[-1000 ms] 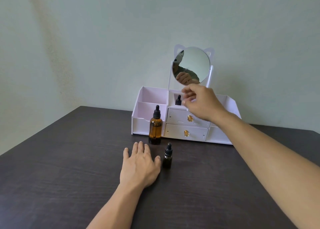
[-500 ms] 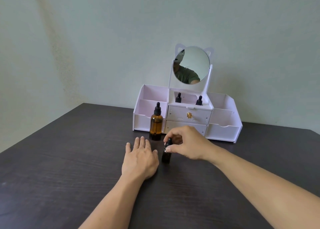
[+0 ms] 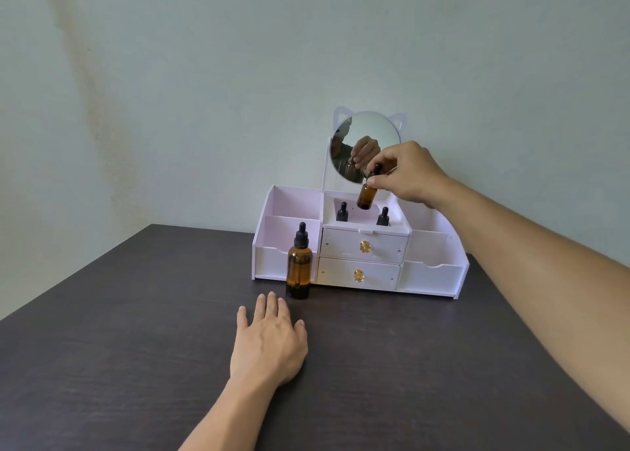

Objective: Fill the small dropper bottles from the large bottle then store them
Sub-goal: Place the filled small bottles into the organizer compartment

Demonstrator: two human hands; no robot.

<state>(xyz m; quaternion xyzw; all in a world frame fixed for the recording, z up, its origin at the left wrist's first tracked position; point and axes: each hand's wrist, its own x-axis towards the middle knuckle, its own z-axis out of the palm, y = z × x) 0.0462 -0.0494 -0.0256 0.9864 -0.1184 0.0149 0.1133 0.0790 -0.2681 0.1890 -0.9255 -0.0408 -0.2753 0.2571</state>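
Head view: your right hand [image 3: 407,174] pinches the black dropper cap of a small amber glass dropper bottle [image 3: 367,195], which hangs upright in the air above the top centre compartment of the white plastic desktop organiser [image 3: 433,273]. Two more small dropper bottles stand in that compartment, one at its left [image 3: 342,212] and one at its right [image 3: 383,216], with only their black caps and shoulders showing. Your left hand [image 3: 269,343] lies flat, palm down, fingers straight, on the dark wood-grain worktop [image 3: 102,365], grasping nothing. Just beyond its fingertips stands the large amber glass bottle with a black dropper cap [image 3: 299,263], upright, in front of the organiser's left compartments. A round mirror with cat ears [image 3: 364,143] rises behind the centre compartment.
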